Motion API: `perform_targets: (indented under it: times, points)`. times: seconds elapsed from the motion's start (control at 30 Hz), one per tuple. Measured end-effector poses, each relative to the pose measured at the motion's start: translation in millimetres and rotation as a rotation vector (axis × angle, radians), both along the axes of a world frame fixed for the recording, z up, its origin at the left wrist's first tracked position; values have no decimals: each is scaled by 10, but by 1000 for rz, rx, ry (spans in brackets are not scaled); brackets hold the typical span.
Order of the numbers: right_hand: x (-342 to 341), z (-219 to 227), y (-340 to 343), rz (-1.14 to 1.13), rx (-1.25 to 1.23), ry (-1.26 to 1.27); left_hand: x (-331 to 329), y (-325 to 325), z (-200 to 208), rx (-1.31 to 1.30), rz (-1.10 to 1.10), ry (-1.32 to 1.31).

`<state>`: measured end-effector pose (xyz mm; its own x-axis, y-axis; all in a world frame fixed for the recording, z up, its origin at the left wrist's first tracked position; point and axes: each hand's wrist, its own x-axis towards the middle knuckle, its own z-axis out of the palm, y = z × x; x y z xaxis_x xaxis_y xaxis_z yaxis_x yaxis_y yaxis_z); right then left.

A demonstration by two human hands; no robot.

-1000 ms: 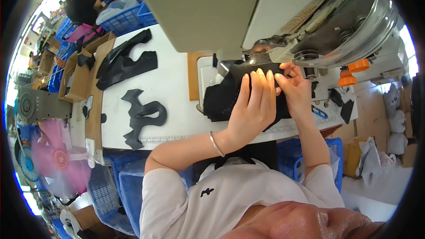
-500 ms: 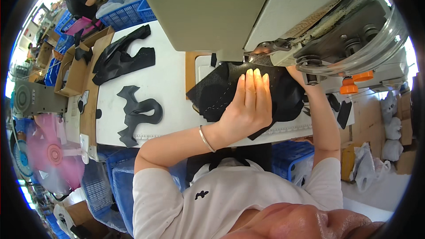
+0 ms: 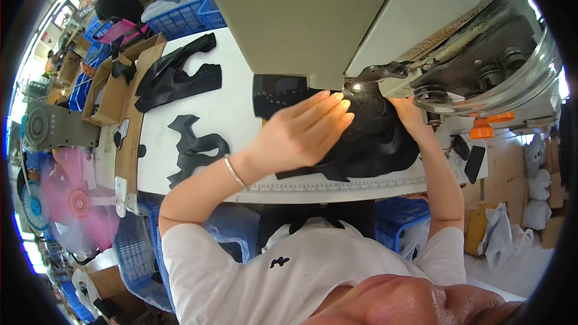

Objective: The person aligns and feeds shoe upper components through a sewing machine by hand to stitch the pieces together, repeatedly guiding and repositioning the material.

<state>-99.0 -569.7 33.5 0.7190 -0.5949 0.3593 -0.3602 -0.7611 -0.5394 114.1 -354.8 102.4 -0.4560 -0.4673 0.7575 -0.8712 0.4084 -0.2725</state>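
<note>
Under the head of a sewing machine (image 3: 295, 18) lies a black shoe upper piece (image 3: 373, 147) with perforated mesh parts, its folds spread toward the table's front edge. My left hand (image 3: 307, 127) rests on it left of the needle area, fingers stretched out together and palm down. My right hand (image 3: 409, 114) is at the piece's right edge, close to the machine; its fingertips are hidden, so its grip does not show. Left of my left hand, a grey-black cut piece (image 3: 195, 144) lies on the white table, with more black pieces (image 3: 180, 81) behind it.
A measuring strip (image 3: 337, 186) runs along the table's front edge. On the left stand a cardboard box (image 3: 99, 93) and a spinning pink fan (image 3: 78, 201). Blue baskets (image 3: 400, 219) sit below the table. Orange knobs (image 3: 481, 127) jut from the machine. A person works far left.
The shoe upper has turned and shifted under the machine, with mesh now near the needle area. My left hand has moved left and tilted rightward. The whole view has shifted slightly.
</note>
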Motion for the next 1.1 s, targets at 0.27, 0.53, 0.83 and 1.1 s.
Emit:
perform_targets:
  times: [0.27, 0.53, 0.83, 1.1]
  points:
    - [-4, 270, 708, -105, 530, -262, 349, -1, 144, 173, -147, 12]
    - [-307, 543, 1054, 46, 1066, -284, 36, 85, -10, 168, -116, 168]
    - [-331, 548, 1031, 73, 932, -189, -235, -34, -179, 228, -281, 417]
    - [-308, 583, 975, 83, 883, -150, -215, -80, -247, 160, -271, 369]
